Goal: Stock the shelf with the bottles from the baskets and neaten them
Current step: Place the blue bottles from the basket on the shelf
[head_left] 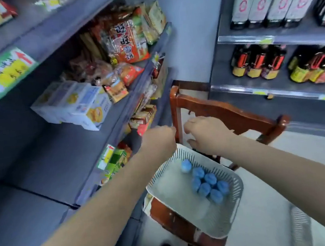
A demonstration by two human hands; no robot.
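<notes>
Currently logged, 1 head view, w/ motion blur throughout.

Risks:
- Basket point(233, 193) perched on wooden chair point(227, 114) seat, near corner overhanging the seat edge; likely to tip or slide if tugged from the far rim or knocked by a forearm.
- Bottles point(208, 182) bunched at right side of basket, so load looks off-centre; could roll or topple when 1 is lifted out.
- Both arms crossing over basket toward far rim; snagging the slatted wall on withdrawal seems possible.
- Bare shelf point(46, 155) at left sits higher than basket; a bottle carried across could clip the shelf lip.

Hands:
- Left hand point(159, 141): above far-left corner of basket, fingers curled under; hold on anything not discernible, can't tell.
- Right hand point(207, 134): just right of left hand, near chair back, fingers curled downward by far rim; contact w/ rim or chair not discernible.

Task item:
- Approx. 8 bottles, only round blue caps visible from above, bodies hidden; standing upright, touching in a tight cluster, 1 paler cap slightly apart at far end.
- Basket white, slatted sides, left half of floor bare.
</notes>
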